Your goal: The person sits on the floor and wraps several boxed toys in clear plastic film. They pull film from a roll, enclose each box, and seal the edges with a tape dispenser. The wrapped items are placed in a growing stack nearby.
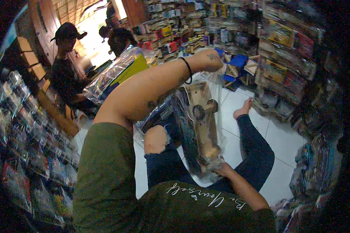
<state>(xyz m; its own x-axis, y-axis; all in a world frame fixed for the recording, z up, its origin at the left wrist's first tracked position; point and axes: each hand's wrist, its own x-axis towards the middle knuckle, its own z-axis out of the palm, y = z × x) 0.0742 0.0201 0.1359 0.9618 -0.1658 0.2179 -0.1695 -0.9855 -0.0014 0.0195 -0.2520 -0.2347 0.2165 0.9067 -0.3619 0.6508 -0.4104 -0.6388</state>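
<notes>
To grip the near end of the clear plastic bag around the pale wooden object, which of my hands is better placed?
Probably your bare right hand: it is at the near end of the clear plastic bag, while your bare left hand is up at the far end.

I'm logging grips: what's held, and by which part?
A plastic-wrapped wooden item with dark wheels: the right hand holds its near end; the left hand is at its far end, grip unclear.
</notes>
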